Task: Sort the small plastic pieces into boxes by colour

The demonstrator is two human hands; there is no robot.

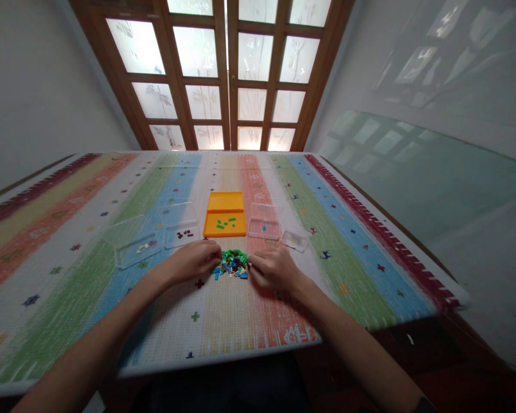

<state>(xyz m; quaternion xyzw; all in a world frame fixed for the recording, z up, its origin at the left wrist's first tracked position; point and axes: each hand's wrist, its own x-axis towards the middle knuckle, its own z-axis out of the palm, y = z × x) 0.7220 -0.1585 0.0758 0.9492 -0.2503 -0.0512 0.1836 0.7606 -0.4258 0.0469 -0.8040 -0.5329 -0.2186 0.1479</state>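
Centrally, a mixed pile of small bricks (233, 263) is spread near the table's near edge, with green, blue, dark brown and pale pieces heaped together on the striped tablecloth (172, 321). The pile is flanked by both hands. Its left edge is met by the curled fingers of the left hand (201, 256); whether a brick is pinched there cannot be told, since the fingertips are partly hidden. Its right edge is met by the right hand (275, 268), whose thumb and forefinger are brought close together; whether anything is pinched between them cannot be told either.

Just beyond the pile, an orange box (226, 201) is placed with its lid laid back on the far side, and several green bricks (220, 226) are scattered in its near half. To its left, dark brown bricks (180, 234) are held in a clear box (169, 238), and farther left a few pale bricks (145, 246) are held in another clear container (124, 261). To the right of the orange box, a single blue brick (264, 228) is contained in a clear case (253, 228); beside that, a yellow piece (293, 243) is contained in a small clear tray (301, 245).
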